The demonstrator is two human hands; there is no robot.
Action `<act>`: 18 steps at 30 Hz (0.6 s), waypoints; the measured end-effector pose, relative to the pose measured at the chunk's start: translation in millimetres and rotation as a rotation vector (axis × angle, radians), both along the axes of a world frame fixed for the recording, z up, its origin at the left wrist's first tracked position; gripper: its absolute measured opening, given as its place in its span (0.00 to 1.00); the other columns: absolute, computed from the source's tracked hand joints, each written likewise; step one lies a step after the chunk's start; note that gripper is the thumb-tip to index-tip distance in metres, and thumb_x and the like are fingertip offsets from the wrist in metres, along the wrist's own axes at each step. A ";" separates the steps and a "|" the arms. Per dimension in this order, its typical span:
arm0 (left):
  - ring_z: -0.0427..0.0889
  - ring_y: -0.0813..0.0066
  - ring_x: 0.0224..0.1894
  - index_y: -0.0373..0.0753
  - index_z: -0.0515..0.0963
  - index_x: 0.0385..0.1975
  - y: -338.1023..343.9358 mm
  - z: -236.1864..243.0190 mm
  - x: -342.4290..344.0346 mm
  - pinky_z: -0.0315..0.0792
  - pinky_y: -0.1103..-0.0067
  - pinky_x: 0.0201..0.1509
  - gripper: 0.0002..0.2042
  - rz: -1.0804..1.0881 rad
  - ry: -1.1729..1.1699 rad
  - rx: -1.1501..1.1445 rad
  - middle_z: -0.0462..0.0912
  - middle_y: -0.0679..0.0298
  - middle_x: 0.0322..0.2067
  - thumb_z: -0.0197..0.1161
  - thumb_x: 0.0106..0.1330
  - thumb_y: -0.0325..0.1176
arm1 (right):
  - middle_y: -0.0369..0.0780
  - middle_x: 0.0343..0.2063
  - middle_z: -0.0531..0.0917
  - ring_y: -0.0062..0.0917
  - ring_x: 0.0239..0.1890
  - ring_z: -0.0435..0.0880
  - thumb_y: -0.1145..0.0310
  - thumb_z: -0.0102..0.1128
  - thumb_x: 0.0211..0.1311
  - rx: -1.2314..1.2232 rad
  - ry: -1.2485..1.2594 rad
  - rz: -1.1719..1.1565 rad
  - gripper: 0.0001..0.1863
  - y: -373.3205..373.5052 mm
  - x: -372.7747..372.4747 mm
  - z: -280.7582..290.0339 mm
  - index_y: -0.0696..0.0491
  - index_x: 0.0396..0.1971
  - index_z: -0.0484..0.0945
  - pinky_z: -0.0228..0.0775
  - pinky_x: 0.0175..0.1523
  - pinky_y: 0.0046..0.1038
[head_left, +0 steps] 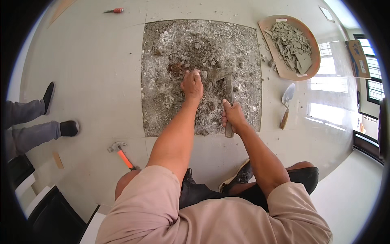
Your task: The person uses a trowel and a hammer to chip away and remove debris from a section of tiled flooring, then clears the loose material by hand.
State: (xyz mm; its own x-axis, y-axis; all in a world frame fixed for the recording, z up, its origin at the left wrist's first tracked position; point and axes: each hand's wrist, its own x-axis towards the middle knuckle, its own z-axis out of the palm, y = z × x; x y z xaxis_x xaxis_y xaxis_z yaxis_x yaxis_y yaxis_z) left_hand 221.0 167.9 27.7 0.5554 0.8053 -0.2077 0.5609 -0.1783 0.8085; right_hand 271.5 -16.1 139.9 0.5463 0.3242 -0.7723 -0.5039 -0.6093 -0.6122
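I see a square patch of broken mortar and rubble (pixel 158 114) where a floor tile is absent. My right hand (pixel 232 114) grips the worn wooden handle of a hammer (pixel 229 89), whose dusty metal head lies at the upper end, over the rubble. My left hand (pixel 192 85) is closed at the middle of the patch, beside loose grey lumps (pixel 199 55) and a reddish fragment (pixel 176 67); what its fingers hold, if anything, is hidden.
An orange tray (pixel 314 49) of tile shards and a trowel (pixel 287 101) lie right. An orange-handled hammer (pixel 124 156) is lower left; a red-handled tool (pixel 118 10) lies upper left. Another person's legs (pixel 28 134) and black chairs (pixel 53 215) are left, a cardboard piece (pixel 357 59) far right.
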 end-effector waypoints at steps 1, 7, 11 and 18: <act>0.63 0.52 0.72 0.45 0.78 0.58 -2.2 1.8 -4.3 0.44 0.47 0.76 0.27 0.011 0.026 -0.043 0.72 0.54 0.66 0.31 0.81 0.51 | 0.35 0.19 0.73 0.21 0.12 0.71 0.53 0.56 0.74 0.008 0.012 -0.001 0.17 -0.1 -7.0 10.8 0.53 0.38 0.66 0.67 0.15 0.27; 0.79 0.45 0.56 0.37 0.82 0.49 -9.6 9.8 5.9 0.59 0.58 0.73 0.25 0.140 -0.210 -0.122 0.82 0.50 0.53 0.39 0.80 0.48 | 0.37 0.19 0.75 0.20 0.18 0.72 0.57 0.54 0.76 0.040 -0.691 0.105 0.16 -30.1 -9.5 21.0 0.56 0.37 0.70 0.65 0.22 0.29; 0.60 0.48 0.74 0.38 0.71 0.66 0.2 -14.3 1.1 0.55 0.60 0.78 0.26 0.064 -0.236 0.001 0.67 0.50 0.69 0.37 0.80 0.47 | 0.37 0.19 0.73 0.22 0.18 0.72 0.57 0.55 0.76 0.110 -0.758 -0.127 0.16 -20.4 -21.1 -38.5 0.56 0.37 0.68 0.66 0.22 0.29; 0.51 0.51 0.78 0.42 0.68 0.69 -13.7 -14.5 11.3 0.45 0.54 0.81 0.28 -0.119 -0.061 0.057 0.63 0.56 0.73 0.30 0.80 0.49 | 0.34 0.17 0.71 0.20 0.12 0.68 0.53 0.57 0.74 0.190 0.418 -0.208 0.19 -37.6 3.3 -16.2 0.53 0.35 0.65 0.64 0.14 0.27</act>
State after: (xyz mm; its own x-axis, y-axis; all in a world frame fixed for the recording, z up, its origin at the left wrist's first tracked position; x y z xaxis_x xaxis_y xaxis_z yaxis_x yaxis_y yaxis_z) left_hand 232.3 154.2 13.2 0.6580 0.7424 -0.1263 0.4829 -0.2872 0.8272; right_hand 274.8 -53.7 123.7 0.2711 0.3979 -0.8765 -0.8283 -0.3674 -0.4229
